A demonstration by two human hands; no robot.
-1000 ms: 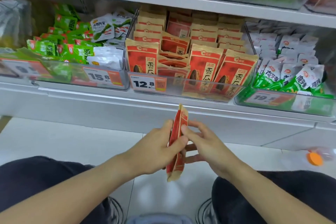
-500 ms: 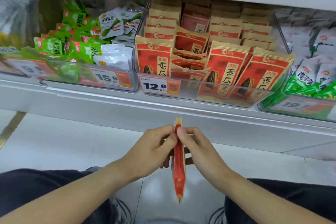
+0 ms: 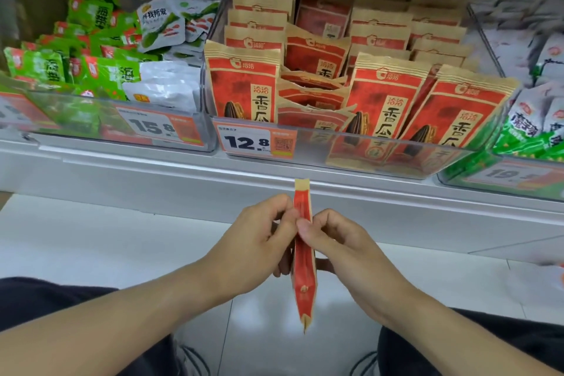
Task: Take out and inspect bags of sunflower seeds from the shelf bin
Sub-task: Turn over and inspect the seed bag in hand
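Edge-on, red seed bag (image 3: 302, 256) pinched by left hand (image 3: 254, 249), right hand (image 3: 343, 249); bin tag (image 3: 247, 141) reads 12.8.

Bright even light, blurred warped edges

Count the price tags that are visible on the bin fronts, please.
3: tag 15.8 on the left bin, tag 12.8 on the middle bin, tag 19, blurred, right. Others may be out of view.

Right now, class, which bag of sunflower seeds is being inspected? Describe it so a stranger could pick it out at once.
Start at the clear shelf bin with the 12.8 price tag, full of red and tan bags. Below it, in front of the shelf edge, the left hand and right hand pinch one bag. Alone outside the bin, it hangs upright, edge-on to the camera, a thin red strip.
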